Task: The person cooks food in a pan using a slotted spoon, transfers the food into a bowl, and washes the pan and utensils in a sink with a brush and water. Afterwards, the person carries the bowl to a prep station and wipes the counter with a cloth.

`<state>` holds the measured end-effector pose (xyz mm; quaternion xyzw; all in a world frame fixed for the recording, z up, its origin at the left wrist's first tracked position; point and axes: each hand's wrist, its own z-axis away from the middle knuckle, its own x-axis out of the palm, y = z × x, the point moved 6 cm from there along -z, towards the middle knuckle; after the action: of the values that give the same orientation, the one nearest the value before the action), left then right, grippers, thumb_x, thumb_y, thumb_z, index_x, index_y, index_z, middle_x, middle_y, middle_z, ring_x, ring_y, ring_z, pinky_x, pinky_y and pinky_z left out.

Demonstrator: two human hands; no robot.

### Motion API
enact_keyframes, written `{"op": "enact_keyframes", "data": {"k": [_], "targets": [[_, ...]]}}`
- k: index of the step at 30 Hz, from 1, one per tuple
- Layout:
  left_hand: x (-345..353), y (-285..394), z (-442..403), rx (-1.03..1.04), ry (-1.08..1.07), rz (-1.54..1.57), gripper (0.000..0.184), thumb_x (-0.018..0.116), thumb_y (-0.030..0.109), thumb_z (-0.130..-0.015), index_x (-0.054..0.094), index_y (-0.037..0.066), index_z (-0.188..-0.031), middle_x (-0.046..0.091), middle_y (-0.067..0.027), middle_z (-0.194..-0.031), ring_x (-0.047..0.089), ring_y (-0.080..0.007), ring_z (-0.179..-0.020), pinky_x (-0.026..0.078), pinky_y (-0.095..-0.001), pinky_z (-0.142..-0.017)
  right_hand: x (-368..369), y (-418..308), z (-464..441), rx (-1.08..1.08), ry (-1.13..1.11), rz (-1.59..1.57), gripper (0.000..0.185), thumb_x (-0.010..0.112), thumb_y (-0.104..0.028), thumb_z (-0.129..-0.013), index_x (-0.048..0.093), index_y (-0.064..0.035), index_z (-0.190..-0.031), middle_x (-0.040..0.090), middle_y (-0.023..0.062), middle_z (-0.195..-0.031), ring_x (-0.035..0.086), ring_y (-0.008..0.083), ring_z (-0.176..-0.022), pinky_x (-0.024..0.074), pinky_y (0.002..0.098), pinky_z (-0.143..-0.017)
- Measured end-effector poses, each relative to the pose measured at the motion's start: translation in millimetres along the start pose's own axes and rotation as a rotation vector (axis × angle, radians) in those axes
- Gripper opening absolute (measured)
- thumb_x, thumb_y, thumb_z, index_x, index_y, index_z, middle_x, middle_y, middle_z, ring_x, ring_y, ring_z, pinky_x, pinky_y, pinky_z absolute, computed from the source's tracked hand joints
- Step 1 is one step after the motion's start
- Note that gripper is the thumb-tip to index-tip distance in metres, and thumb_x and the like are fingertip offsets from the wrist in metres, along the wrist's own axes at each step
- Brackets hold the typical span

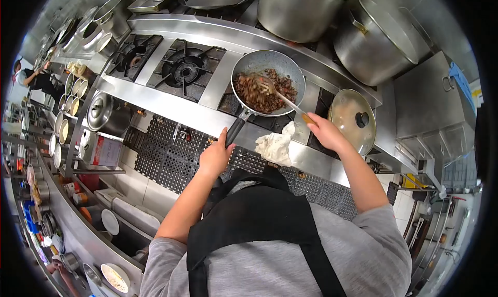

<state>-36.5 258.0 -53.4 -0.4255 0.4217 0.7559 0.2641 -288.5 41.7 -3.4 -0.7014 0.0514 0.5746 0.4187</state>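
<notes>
A speckled grey frying pan (296,73) sits over a burner at the front of the stove. My left hand (214,158) is closed around its black handle, with the index finger lying along it. Browned chopped food (270,102) covers much of the pan's bottom. My right hand (327,133) grips the tan end of a long-handled cooking spoon (284,99). The spoon's head is down in the food, and both are partly smeared by motion. A crumpled white cloth (275,145) lies on the stove's front edge, between my hands.
A glass lid (353,121) lies right of the pan. Bare burners (185,71) are to its left. Large steel pots (301,11) stand behind. A lidded pot (108,115) and a shelf counter (98,234) are at left. Another person (39,80) stands far left.
</notes>
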Motion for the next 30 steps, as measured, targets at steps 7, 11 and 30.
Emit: {"op": "enact_keyframes", "data": {"k": [7,11,30], "targets": [[-3,2,1,0.031,-0.023,0.008,0.061,0.047,0.039,-0.090,0.023,0.011,-0.139,0.063,-0.0207,-0.085,0.062,-0.0384,-0.075,0.049,-0.0478,-0.066,-13,-17,18,0.233,-0.060,0.469,0.040,0.048,-0.026,-0.090,0.042,-0.0155,-0.128,0.061,0.0190,-0.071,0.059,0.0387,-0.065,0.0459,0.0484,-0.058],[-7,4,0,0.047,-0.046,0.028,0.062,0.047,0.037,-0.090,0.021,0.007,-0.139,0.063,-0.0219,-0.085,0.062,-0.0392,-0.076,0.049,-0.0481,-0.066,-29,-7,-4,0.434,0.075,0.500,0.040,0.045,-0.025,-0.091,0.040,-0.0120,-0.128,0.063,0.0181,-0.078,0.061,0.0377,-0.073,0.0482,0.0483,-0.064],[-9,1,-4,0.104,-0.131,0.064,0.062,0.046,0.033,-0.091,0.020,0.004,-0.138,0.061,-0.0268,-0.084,0.061,-0.0426,-0.076,0.048,-0.0492,-0.067,41,-45,-28,0.555,-0.162,-0.299,0.042,0.050,-0.025,-0.089,0.047,-0.0031,-0.125,0.060,0.0210,-0.106,0.058,0.0358,-0.097,0.0446,0.0386,-0.083]]}}
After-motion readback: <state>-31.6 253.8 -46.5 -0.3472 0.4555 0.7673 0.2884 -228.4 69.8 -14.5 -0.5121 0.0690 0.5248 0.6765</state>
